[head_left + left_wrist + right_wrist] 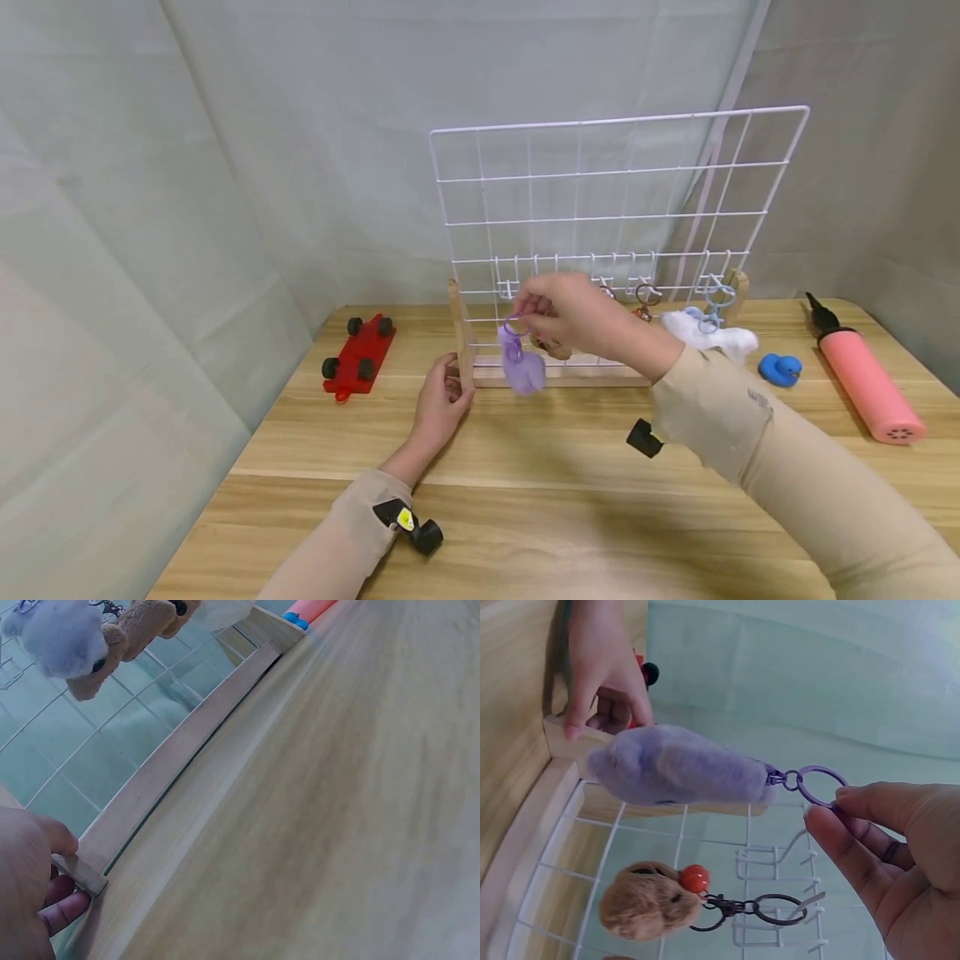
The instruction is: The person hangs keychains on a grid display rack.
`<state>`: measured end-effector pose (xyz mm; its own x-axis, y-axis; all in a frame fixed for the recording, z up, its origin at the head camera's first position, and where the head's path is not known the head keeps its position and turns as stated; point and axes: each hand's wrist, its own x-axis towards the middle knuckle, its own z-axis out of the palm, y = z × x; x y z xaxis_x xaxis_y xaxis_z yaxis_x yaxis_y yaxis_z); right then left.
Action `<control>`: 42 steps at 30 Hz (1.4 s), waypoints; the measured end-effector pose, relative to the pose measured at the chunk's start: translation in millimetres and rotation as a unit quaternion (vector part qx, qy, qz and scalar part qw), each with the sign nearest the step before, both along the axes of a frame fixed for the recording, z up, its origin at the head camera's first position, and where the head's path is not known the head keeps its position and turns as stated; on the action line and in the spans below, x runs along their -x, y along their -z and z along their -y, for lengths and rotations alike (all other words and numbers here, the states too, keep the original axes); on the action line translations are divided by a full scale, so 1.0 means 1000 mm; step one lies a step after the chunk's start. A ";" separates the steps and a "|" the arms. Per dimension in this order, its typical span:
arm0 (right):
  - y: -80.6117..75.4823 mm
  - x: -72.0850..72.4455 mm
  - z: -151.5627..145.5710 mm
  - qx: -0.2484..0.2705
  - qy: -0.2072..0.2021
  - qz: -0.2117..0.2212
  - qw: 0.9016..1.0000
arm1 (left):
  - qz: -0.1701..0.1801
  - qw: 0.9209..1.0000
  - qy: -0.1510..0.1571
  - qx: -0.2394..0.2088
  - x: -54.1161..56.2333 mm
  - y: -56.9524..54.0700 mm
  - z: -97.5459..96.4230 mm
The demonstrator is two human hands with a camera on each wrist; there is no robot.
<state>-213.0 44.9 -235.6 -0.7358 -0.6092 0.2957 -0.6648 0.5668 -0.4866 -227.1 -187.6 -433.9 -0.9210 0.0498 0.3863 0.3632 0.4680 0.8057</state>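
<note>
A purple plush keychain (pixel 522 371) dangles in front of the rack's left part. My right hand (pixel 566 312) pinches its purple ring (pixel 821 785) between thumb and fingertips, close to an unoccupied wire hook (pixel 769 859). My left hand (pixel 442 404) grips the lower end of the left wooden upright (pixel 461 337) of the white wire grid rack (pixel 577 217). Beside the purple plush hangs a brown plush keychain (pixel 649 904) with a red bead, its dark ring on a hook. Further right on the rack are a white plush (pixel 708 333) and its blue ring (pixel 720 296).
A red toy car chassis (pixel 363 358) with black wheels lies left of the rack. To the right are a blue rubber duck (pixel 780 369) and a pink hand pump (pixel 870 383) with a black nozzle. The wooden table (pixel 487 517) extends in front.
</note>
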 end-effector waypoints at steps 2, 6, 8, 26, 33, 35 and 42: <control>-0.004 0.001 0.001 -0.002 0.011 0.010 1.000 | -0.001 1.000 0.000 -0.001 0.000 0.000 0.000; -0.010 0.005 0.005 -0.004 0.024 0.016 1.000 | -0.003 1.000 -0.004 0.001 0.000 0.000 0.000; -0.012 0.009 0.007 -0.005 0.026 0.005 1.000 | -0.002 1.000 -0.003 0.001 -0.001 0.000 0.000; -0.019 0.029 0.014 -0.056 0.031 -0.015 0.998 | -0.025 1.000 0.013 -0.008 0.000 0.003 0.002; -0.019 0.034 0.016 -0.067 0.028 -0.013 0.997 | -0.046 0.999 0.016 -0.006 0.000 0.005 0.003; -0.018 0.034 0.017 -0.069 0.027 -0.013 0.997 | -0.021 1.000 0.008 -0.002 0.001 0.004 0.002; -0.016 0.037 0.017 -0.075 0.029 -0.001 0.997 | -0.002 1.000 -0.001 0.007 0.000 0.000 0.000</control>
